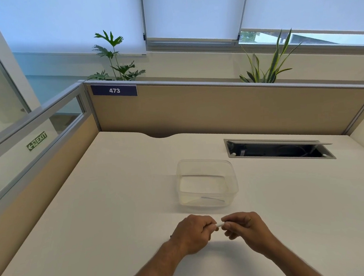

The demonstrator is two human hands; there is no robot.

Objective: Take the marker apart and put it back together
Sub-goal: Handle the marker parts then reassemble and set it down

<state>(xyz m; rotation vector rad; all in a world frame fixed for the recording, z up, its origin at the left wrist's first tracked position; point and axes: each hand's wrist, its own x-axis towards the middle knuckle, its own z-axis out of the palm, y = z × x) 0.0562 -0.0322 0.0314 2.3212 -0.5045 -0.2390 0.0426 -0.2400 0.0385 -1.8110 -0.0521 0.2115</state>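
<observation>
Both hands meet low over the worktop (116, 197), with the white marker (219, 224) held level between them. Curled around one end is the left hand (194, 232), while the right hand (246, 227) pinches the other, perhaps the cap, though fingers hide the joint. A straight pull along the barrel, with a slight twist, should separate it cleanly. Beyond stands a clear tub (206, 182).

Office cubicle, pretty clearly. Cream-white desk (116, 197) boxed in by tan fabric partition panels with grey metal trim (218, 111). Blue number plate reading 473 (114, 90) on panel corner. Open cable-access hatch (280, 149) sunk into desktop. Green EXIT sign (36, 141) left, white roller blinds (188, 11) over windows, potted leafy plants (116, 60) behind partition.
</observation>
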